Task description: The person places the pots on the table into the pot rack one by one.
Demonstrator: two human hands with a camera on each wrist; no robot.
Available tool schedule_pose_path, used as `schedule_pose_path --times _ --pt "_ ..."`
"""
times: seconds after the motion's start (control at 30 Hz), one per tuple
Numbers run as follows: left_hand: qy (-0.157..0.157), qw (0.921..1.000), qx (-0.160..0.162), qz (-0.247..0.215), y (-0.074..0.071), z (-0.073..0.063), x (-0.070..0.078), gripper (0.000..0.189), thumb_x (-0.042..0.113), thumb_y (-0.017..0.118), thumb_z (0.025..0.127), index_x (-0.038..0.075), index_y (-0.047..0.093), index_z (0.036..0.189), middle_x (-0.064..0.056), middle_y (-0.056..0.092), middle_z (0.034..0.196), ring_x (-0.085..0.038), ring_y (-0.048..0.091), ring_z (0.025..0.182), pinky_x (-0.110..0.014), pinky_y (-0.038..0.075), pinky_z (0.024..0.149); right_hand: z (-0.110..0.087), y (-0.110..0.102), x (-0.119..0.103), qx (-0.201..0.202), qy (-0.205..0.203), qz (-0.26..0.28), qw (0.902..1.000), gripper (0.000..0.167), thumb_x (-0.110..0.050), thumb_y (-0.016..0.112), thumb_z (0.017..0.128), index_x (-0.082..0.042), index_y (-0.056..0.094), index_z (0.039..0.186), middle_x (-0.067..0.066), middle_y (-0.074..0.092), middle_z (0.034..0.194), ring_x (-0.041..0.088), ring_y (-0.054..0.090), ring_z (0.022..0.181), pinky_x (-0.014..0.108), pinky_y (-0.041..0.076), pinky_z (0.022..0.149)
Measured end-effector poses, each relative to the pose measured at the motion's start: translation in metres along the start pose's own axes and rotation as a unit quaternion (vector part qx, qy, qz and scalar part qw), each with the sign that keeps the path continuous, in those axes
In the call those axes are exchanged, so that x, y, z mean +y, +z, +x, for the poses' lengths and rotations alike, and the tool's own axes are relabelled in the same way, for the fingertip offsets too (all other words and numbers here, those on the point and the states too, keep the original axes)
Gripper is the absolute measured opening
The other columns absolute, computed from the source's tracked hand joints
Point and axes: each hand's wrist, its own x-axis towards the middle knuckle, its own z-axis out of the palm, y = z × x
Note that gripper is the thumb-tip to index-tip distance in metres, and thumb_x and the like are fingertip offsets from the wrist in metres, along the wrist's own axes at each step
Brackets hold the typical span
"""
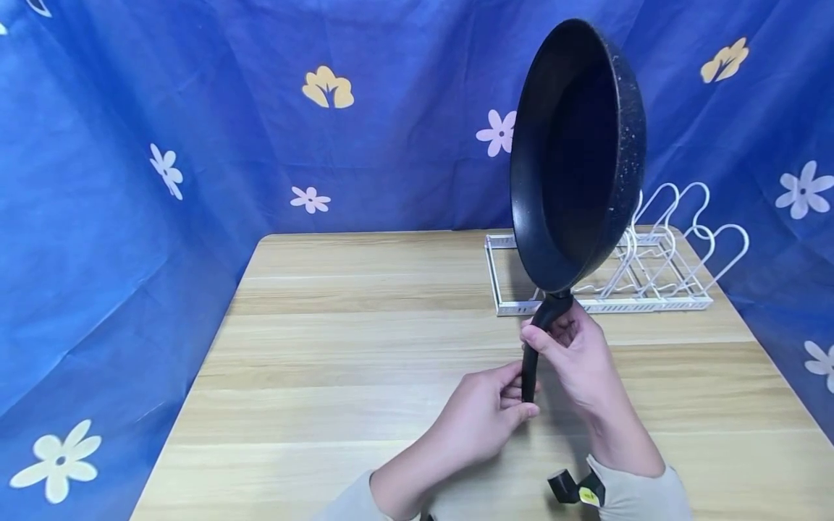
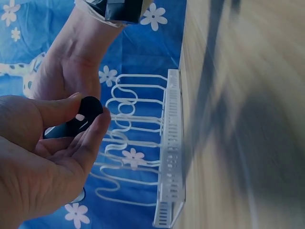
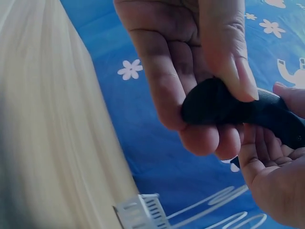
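Observation:
A dark, speckled frying pan [image 1: 567, 159] is held upright above the table, its bowl at the top and its black handle [image 1: 531, 373] pointing down. My right hand [image 1: 583, 358] grips the handle's upper part, just below the bowl. Lower down, my left hand [image 1: 485, 409] pinches the handle's end between thumb and fingers. In the left wrist view the left hand [image 2: 52, 148] is round the handle's tip, with the right hand [image 2: 71, 76] behind it. The right wrist view has the left hand [image 3: 176, 52] at the top and the right hand [image 3: 281, 186] at the lower right.
A white wire rack [image 1: 606, 307] with upright looped dividers stands at the back right of the wooden table [image 1: 326, 325], partly hidden behind the pan. Blue flowered cloth [image 1: 404, 145] hangs at the back and sides.

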Motion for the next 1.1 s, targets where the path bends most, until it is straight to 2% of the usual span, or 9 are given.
schedule_pose_path --times 0.37,0.53,0.73,1.1 --pt "0.036 0.9981 -0.01 0.048 0.013 0.012 0.009 0.043 0.008 0.08 0.097 0.009 0.07 0.139 -0.003 0.083 0.119 -0.001 0.078 0.104 -0.008 0.059 0.088 -0.005 -0.017 -0.011 0.054 -0.004 0.008 0.9985 0.022 0.008 0.075 0.096 -0.009 0.065 0.106 -0.005 0.081 0.093 0.007 0.077 0.084 0.019 0.062 0.082" --pt "0.043 0.9977 -0.015 0.049 0.018 0.017 0.01 0.047 0.008 0.079 0.098 0.009 0.068 0.144 -0.005 0.083 0.122 0.0 0.078 0.104 -0.008 0.058 0.089 -0.006 -0.023 -0.012 0.071 -0.012 0.011 0.9973 0.023 0.01 0.075 0.095 -0.008 0.066 0.106 -0.004 0.081 0.091 0.008 0.077 0.082 0.019 0.063 0.08" --pt "0.034 0.9987 -0.022 0.031 0.025 0.023 0.009 0.045 0.007 0.08 0.097 0.009 0.069 0.141 -0.003 0.082 0.118 0.002 0.076 0.102 -0.007 0.058 0.088 -0.006 -0.029 -0.011 0.079 -0.013 0.008 0.9967 0.022 0.009 0.075 0.095 -0.008 0.066 0.106 -0.004 0.08 0.089 0.009 0.077 0.081 0.02 0.063 0.079" --pt "0.01 0.9993 -0.036 0.005 0.035 0.026 0.001 0.034 0.007 0.08 0.096 0.009 0.073 0.13 -0.004 0.082 0.116 0.005 0.075 0.097 -0.008 0.059 0.083 -0.001 -0.034 0.001 0.059 0.041 -0.021 0.9972 0.018 -0.001 0.076 0.099 -0.007 0.062 0.108 -0.008 0.075 0.088 0.007 0.074 0.082 0.02 0.06 0.081"
